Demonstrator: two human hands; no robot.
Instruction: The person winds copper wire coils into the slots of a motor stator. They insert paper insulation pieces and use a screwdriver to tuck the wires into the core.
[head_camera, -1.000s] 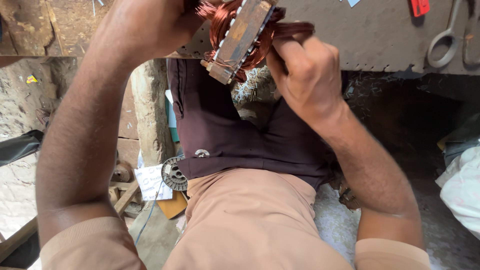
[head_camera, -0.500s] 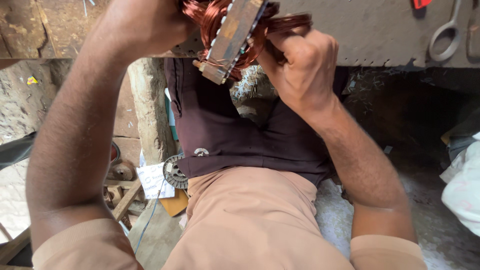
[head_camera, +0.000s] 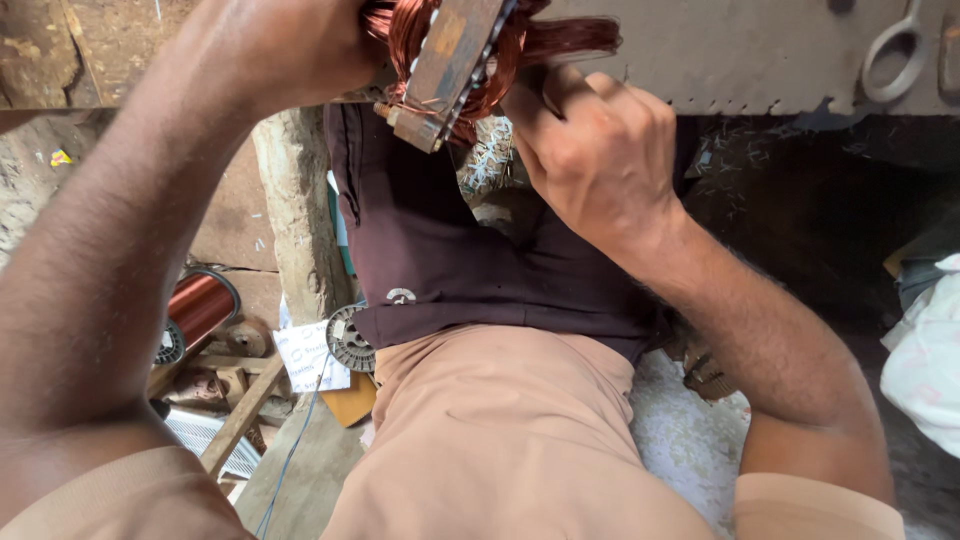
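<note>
A motor stator (head_camera: 452, 62) with a rusty laminated metal core and copper wire coils sits tilted at the top middle, against the edge of a grey workbench (head_camera: 730, 55). My left hand (head_camera: 285, 45) grips it from the left side. My right hand (head_camera: 590, 150) is closed in a fist just right of it, fingers pressed on the copper winding (head_camera: 560, 38) that sticks out to the right. Below the hands I see my dark shirt and tan trousers.
A metal wrench (head_camera: 890, 55) lies on the bench at the top right. On the floor at the left are a spool of copper wire (head_camera: 198, 305), a second stator core (head_camera: 350, 340), paper and wooden pieces. A white bag (head_camera: 925, 350) lies at the right.
The stator has shifted up and slightly left in view, and both hands moved up with it. My right hand's grip has tightened closer on the winding.
</note>
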